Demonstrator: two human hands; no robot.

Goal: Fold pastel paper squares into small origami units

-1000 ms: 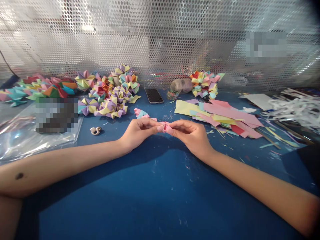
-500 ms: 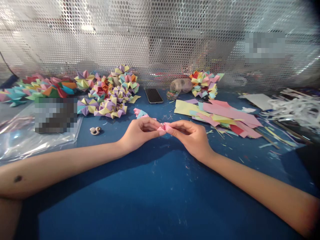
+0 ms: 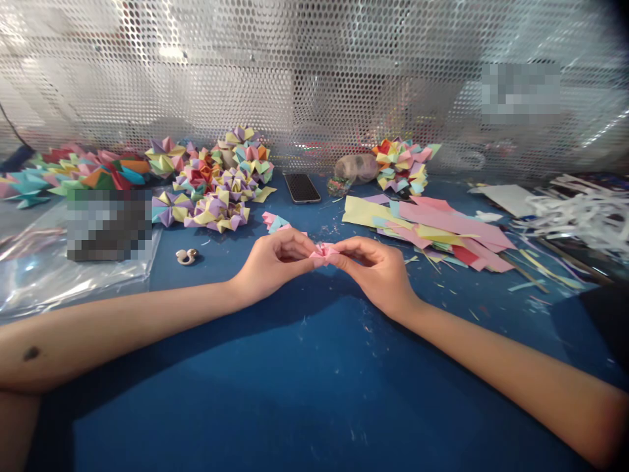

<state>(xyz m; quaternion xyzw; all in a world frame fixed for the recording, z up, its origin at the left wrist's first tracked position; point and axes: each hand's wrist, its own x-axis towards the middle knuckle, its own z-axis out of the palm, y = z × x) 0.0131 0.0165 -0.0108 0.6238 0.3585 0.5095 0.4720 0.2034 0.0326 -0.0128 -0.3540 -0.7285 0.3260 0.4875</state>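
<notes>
Between my two hands is a small pink folded paper piece, held just above the blue table. My left hand pinches its left side between thumb and fingers. On the other side, my right hand grips it the same way. The fingertips cover part of the folds. Right behind my left hand lie pink and light-blue folded paper pieces, partly hidden by the fingers.
Origami clusters stand at the back left, another paper ball at the back right. A phone lies between them. Cut paper sheets spread on the right, near white shreds. A plastic bag and earbuds are left.
Both hands stay almost in place. The pink paper piece has shifted slightly in the fingertips and looks a little differently turned.
</notes>
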